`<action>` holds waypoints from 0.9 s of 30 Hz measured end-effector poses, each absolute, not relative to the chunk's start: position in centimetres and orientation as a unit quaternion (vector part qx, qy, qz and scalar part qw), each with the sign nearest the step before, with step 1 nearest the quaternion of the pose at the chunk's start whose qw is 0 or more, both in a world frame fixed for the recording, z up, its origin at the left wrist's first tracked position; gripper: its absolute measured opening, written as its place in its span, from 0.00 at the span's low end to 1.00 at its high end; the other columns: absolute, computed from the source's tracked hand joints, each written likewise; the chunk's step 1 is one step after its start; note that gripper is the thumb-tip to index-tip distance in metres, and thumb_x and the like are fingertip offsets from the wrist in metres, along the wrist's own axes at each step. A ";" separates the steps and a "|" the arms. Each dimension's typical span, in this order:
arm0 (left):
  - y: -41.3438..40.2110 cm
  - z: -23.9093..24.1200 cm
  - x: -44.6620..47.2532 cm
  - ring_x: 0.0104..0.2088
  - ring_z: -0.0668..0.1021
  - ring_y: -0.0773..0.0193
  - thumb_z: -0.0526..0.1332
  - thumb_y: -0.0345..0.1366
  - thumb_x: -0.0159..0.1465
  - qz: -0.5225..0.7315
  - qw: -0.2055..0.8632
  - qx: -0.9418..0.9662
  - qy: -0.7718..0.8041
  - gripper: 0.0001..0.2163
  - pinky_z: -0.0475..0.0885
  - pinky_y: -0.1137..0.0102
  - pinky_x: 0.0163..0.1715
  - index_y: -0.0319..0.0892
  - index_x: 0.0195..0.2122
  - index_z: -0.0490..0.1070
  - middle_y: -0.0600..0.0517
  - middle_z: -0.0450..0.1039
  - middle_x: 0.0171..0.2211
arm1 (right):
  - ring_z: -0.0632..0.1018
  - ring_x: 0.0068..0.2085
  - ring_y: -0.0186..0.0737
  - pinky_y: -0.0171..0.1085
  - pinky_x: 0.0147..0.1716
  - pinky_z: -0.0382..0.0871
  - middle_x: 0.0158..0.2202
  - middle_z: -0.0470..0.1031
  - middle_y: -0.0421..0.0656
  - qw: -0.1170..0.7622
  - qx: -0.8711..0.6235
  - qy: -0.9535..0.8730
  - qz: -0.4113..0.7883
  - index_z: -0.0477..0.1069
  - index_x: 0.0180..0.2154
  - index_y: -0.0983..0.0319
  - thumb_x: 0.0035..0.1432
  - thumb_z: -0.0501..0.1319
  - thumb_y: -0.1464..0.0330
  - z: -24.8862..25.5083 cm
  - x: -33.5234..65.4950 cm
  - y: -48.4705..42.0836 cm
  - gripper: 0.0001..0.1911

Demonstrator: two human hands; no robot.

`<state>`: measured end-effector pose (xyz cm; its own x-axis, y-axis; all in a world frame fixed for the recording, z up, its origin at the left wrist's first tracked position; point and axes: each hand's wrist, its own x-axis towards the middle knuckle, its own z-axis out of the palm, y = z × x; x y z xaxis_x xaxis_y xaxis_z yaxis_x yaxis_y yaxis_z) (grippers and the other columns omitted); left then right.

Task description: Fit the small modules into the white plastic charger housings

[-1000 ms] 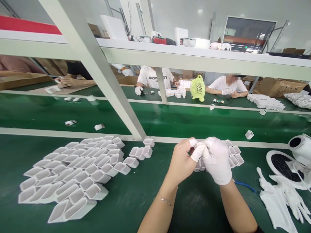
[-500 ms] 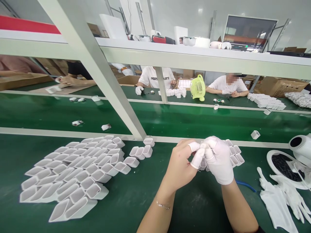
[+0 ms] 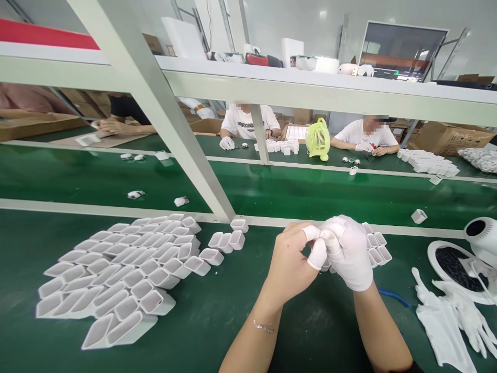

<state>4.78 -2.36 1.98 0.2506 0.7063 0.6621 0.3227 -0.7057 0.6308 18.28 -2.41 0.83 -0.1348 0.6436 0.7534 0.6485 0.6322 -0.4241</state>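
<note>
My left hand point(image 3: 291, 259) is bare except for white covers on the thumb and forefinger tips, which are pinched together. My right hand point(image 3: 347, 254) wears a white glove, its fingers curled closed. The fingertips of both hands meet over the bench; anything between them is hidden. Partly covered by my right hand is a small group of white open-topped housings point(image 3: 376, 246). To the left stands a large cluster of similar white housings point(image 3: 128, 274), with several more in a short row point(image 3: 225, 242) at its right end.
Beyond the bench runs a green conveyor belt point(image 3: 272, 194) carrying small white parts. A slanted post point(image 3: 171, 114) and shelf rail point(image 3: 295, 93) cross the view. At right lie white gloves point(image 3: 446, 321), a white round-based device point(image 3: 462, 272) and a blue cord point(image 3: 394, 296). Co-workers sit opposite.
The small parts on the belt have moved to the right. My hands stay together in nearly the same place, and the view has shifted slightly. A co-worker's gloved hand opposite has moved a little.
</note>
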 end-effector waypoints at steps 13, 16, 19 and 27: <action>-0.5 1.1 5.1 0.24 0.70 0.66 0.50 0.30 0.60 0.471 0.204 0.759 0.401 0.10 0.64 0.71 0.27 0.42 0.21 0.61 0.55 0.67 0.21 | 0.67 0.24 0.34 0.33 0.24 0.59 0.20 0.63 0.37 0.482 -0.500 -0.701 0.161 0.60 0.20 0.59 0.64 0.51 0.62 0.1 18.6 -0.9 0.20; 0.0 0.9 5.0 0.24 0.70 0.66 0.50 0.31 0.62 0.462 0.197 0.760 0.414 0.12 0.62 0.71 0.26 0.42 0.22 0.62 0.54 0.67 0.21 | 0.67 0.24 0.34 0.33 0.24 0.58 0.20 0.64 0.37 0.479 -0.505 -0.698 0.167 0.60 0.20 0.60 0.64 0.51 0.62 -0.3 18.5 -0.5 0.20; 0.7 0.6 4.6 0.22 0.68 0.66 0.50 0.33 0.65 0.446 0.156 0.769 0.430 0.16 0.60 0.71 0.25 0.41 0.19 0.62 0.55 0.64 0.18 | 0.69 0.24 0.34 0.33 0.26 0.60 0.20 0.67 0.37 0.477 -0.508 -0.695 0.177 0.62 0.21 0.60 0.64 0.51 0.62 -0.4 18.3 -0.3 0.20; 3.9 -1.4 2.7 0.42 0.76 0.51 0.56 0.23 0.57 0.306 0.003 0.740 0.599 0.19 0.66 0.65 0.35 0.40 0.49 0.69 0.42 0.72 0.45 | 0.73 0.26 0.37 0.35 0.28 0.62 0.21 0.71 0.39 0.463 -0.558 -0.667 0.171 0.70 0.25 0.60 0.64 0.50 0.60 -0.6 18.8 -0.3 0.19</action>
<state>2.75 3.92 -1.35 0.0944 0.8887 0.4488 0.8850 -0.2813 0.3710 18.78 -0.28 -0.62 0.0511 0.9026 0.4274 0.5853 0.3197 -0.7452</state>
